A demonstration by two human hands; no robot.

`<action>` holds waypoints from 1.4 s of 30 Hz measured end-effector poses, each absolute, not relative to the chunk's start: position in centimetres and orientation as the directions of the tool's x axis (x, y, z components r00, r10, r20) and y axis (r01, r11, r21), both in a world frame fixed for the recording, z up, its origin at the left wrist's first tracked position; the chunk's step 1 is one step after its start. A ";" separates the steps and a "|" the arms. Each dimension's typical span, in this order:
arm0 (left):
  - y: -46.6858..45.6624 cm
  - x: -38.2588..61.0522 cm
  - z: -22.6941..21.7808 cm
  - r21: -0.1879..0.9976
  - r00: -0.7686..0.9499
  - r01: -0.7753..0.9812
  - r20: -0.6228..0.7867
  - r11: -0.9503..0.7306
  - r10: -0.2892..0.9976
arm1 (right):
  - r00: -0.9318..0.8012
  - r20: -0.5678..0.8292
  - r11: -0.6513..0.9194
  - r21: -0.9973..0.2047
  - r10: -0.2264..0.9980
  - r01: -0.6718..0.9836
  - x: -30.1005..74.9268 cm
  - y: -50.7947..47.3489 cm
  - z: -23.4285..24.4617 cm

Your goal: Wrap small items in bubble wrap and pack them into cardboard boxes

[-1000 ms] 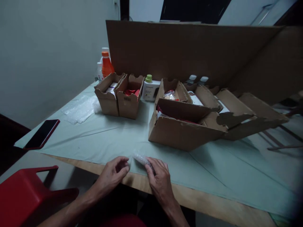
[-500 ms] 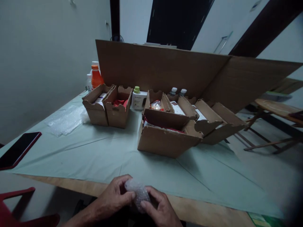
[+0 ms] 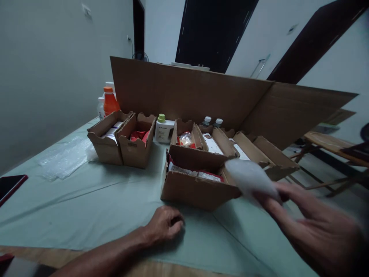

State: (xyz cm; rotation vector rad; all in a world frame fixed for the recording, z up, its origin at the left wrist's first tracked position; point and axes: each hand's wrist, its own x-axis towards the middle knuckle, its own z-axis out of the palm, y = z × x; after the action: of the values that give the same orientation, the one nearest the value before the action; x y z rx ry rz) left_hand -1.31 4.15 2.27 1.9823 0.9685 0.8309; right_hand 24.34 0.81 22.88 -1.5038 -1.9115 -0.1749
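Note:
My right hand (image 3: pixel 305 219) is raised at the right, blurred by motion, its fingers pinched on a pale bubble-wrapped packet (image 3: pixel 250 180). The packet hangs just over the right end of the near cardboard box (image 3: pixel 196 188), which holds wrapped and red items. My left hand (image 3: pixel 165 225) rests on the green table cover (image 3: pixel 86 204) in front of that box, fingers curled under, nothing visible in them.
Two small cardboard boxes (image 3: pixel 122 140) stand at the left, an orange bottle (image 3: pixel 108 102) behind them. A white bottle with a green cap (image 3: pixel 163 129), more open boxes (image 3: pixel 248 148), a tall cardboard sheet (image 3: pixel 201 96), bubble wrap (image 3: pixel 65 157) and a phone (image 3: pixel 10 184) lie around.
Both hands held the wrapped packet near the table's front edge. Now my right hand alone has carried it up and right to the near box; my left hand has dropped onto the table.

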 end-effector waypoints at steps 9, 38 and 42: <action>3.7 -0.6 -0.9 0.686 0.453 0.296 0.512 -0.665 0.730 | -0.562 0.088 0.511 0.320 0.823 0.798 20.3 14.9 22.3; 3.9 -0.2 -2.5 0.667 0.515 0.316 0.477 -0.675 0.712 | -0.420 -0.420 0.459 -0.007 0.805 0.888 17.1 17.9 20.8; 3.9 -0.1 -3.0 0.671 0.510 0.321 0.473 -0.669 0.719 | -0.315 -0.395 0.429 0.242 0.863 0.870 15.6 17.0 22.0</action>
State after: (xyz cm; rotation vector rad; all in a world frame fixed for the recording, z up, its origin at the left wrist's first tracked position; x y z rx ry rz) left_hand -0.15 3.88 -2.97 2.2466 0.8493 1.0384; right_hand 15.59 16.99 21.98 -1.9941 -3.0253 0.0294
